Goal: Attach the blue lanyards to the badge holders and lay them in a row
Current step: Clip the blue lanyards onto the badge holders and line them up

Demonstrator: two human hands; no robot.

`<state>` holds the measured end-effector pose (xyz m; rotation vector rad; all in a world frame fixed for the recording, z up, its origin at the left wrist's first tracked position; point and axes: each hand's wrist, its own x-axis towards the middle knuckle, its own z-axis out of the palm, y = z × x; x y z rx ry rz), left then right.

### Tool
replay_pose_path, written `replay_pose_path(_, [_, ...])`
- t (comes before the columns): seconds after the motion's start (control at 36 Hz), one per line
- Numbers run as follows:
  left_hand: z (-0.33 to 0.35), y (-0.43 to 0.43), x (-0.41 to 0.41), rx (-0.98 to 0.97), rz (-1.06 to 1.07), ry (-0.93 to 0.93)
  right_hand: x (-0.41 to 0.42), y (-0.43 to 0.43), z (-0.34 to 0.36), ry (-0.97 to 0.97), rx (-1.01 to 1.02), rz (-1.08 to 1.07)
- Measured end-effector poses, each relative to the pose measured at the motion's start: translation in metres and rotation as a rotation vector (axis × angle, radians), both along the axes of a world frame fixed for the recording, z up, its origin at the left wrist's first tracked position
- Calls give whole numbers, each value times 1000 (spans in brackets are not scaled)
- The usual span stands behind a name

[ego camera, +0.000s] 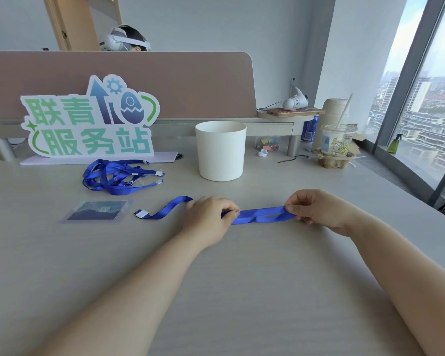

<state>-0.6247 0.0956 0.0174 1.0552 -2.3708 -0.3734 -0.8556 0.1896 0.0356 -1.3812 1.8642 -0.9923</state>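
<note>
Blue lanyard (260,216): light, limp ribbon. Left hand (208,217), right hand (319,211): each grip pinching it. Best hold near clip end (142,214), seemingly unattached.

The lanyard (260,215) is a flat woven cloth ribbon, deep blue with a faint sheen, and it ends in a white tab (142,214) that looks like smooth plastic. The heap of lanyards (118,177) is the same cloth. The badge holder (97,210) is clear plastic, glossy at its edges, over a dark printed card. The table (216,291) has a pale matt surface with fine wood-grain lines. The white tub (220,152) is smooth and matt; whether it is plastic or ceramic I cannot tell. The sign (88,119) looks like printed board with a flat finish, and the partition (190,80) like matt cloth. The drink cup (337,140) is clear glossy plastic — its carrier (333,160) rough brownish pulp card.
</note>
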Motion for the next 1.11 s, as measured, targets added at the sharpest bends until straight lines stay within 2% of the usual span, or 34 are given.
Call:
replay_pose_path(0.11, [-6,-9,-1,-50,1,-76,1,-6,-5,295,-13,-81])
replay_pose_path(0.28, [1,-27,25,-96,37,-90,-4,-14,-18,533,-55,-96])
replay_pose_path(0.44, [6,-50,81,-36,93,-227,-3,-23,-23,530,-79,-130])
replay_pose_path(0.56, [-1,-57,125,36,145,-206,-5,-21,-23,475,-118,-151])
replay_pose_path(0.64, [-3,-58,144,133,166,-266,-7,-13,-21,489,-121,-146])
replay_pose_path(0.81, [-5,-61,145,196,159,-427,-10,-7,-22,538,-137,-144])
replay_pose_path(1.11, [-2,-54,144,200,148,-455,-28,-1,-21,636,-79,-296])
